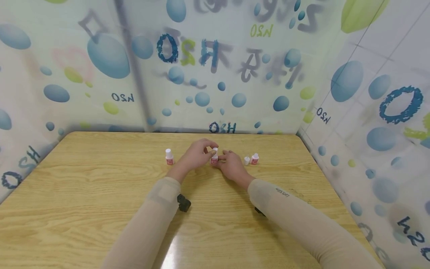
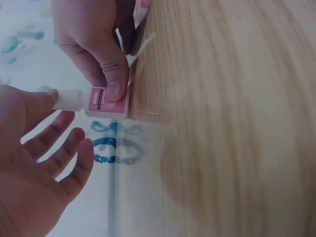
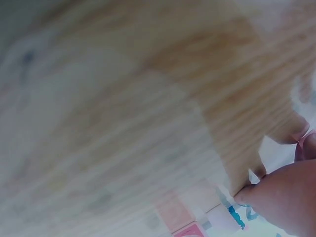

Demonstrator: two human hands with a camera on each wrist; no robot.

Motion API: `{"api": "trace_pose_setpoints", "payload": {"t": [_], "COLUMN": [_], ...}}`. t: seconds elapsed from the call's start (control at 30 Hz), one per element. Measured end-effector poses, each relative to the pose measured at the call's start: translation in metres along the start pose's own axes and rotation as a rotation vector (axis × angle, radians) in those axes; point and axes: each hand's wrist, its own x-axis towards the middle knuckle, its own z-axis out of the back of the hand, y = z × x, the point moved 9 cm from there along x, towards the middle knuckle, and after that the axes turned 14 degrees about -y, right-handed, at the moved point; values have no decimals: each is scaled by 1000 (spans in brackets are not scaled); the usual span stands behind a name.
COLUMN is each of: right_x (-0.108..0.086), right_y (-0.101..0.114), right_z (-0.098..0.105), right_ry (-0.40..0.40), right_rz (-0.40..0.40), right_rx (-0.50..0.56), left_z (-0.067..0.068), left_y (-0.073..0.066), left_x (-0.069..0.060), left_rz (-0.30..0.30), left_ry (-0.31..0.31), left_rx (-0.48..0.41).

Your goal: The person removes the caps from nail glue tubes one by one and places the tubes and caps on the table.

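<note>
A small white bottle with a pink label [image 2: 109,100] stands on the table between the two hands. My left hand [image 1: 198,154] pinches its white cap [image 2: 68,99] between thumb and forefinger; the other fingers are spread below in the left wrist view. Lower on the same bottle, my right hand [image 1: 232,165] holds the body, its thumb [image 2: 115,90] across the label. The right wrist view is blurred and catches only part of a hand [image 3: 281,197] and a bit of pink label [image 3: 190,230].
A similar capped bottle [image 1: 169,157] stands left of the hands. To their right is another bottle [image 1: 255,159] with a small white piece like a cap [image 1: 246,160] beside it. The wooden table [image 1: 100,194] meets patterned walls at the back and right.
</note>
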Motion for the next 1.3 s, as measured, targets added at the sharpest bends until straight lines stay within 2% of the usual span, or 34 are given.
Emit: {"api": "trace_pose_setpoints", "payload": {"t": [0.3, 0.7, 0.8, 1.03, 1.3], "right_x": [-1, -1, -1, 0, 0], "right_y": [2, -2, -2, -1, 0], "right_z": [1, -2, -2, -1, -2], "right_ry": [3, 12, 7, 4, 6], "right_rz": [-11, -17, -10, -1, 7], "right_rx": [26, 8, 5, 12, 6], "left_z": [0, 1, 1, 0, 0], "left_y": [4, 11, 12, 7, 11], "left_x": [1, -1, -1, -1, 0], "left_rz": [30, 96, 87, 24, 65], "left_ry": [-12, -18, -13, 8, -1], "left_rx": [-3, -25, -39, -55, -46]}}
